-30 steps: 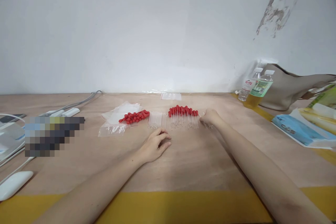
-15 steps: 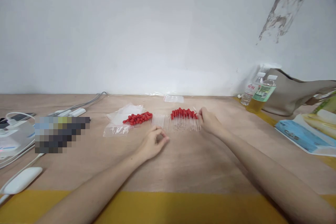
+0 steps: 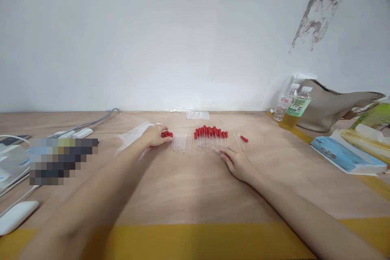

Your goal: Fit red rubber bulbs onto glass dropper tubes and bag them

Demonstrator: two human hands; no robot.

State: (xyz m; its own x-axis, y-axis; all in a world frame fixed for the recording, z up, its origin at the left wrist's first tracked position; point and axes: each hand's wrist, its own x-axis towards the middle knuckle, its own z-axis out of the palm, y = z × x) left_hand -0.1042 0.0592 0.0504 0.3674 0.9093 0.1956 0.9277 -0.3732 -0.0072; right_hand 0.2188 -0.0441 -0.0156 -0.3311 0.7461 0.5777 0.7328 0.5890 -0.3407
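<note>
My left hand [image 3: 154,136] is over the pile of red rubber bulbs [image 3: 167,134], its thumb and fingers apart around some of them; the rest of the pile is hidden behind the hand. Between the thumb and fingers of my right hand [image 3: 239,163] is a thin clear dropper tube [image 3: 215,149], pointing left. Bare clear tubes [image 3: 181,143] lie in a row right of the bulbs. Beside them is a row of droppers with red bulbs [image 3: 210,132] on their upper ends. Past my right hand lie a few clear tubes [image 3: 239,141] and one red bulb [image 3: 244,139].
Plastic bags [image 3: 131,136] lie under and left of my left hand; another small bag [image 3: 198,115] is by the wall. Bottles [image 3: 297,109], a grey bag [image 3: 323,105] and a blue tissue pack [image 3: 344,154] stand right. Cables [image 3: 94,121] and a white mouse-like object [image 3: 20,216] are left.
My left hand has moved left and away from me, onto the red bulbs. My right hand has come back toward me from the row's right end and now holds a clear tube.
</note>
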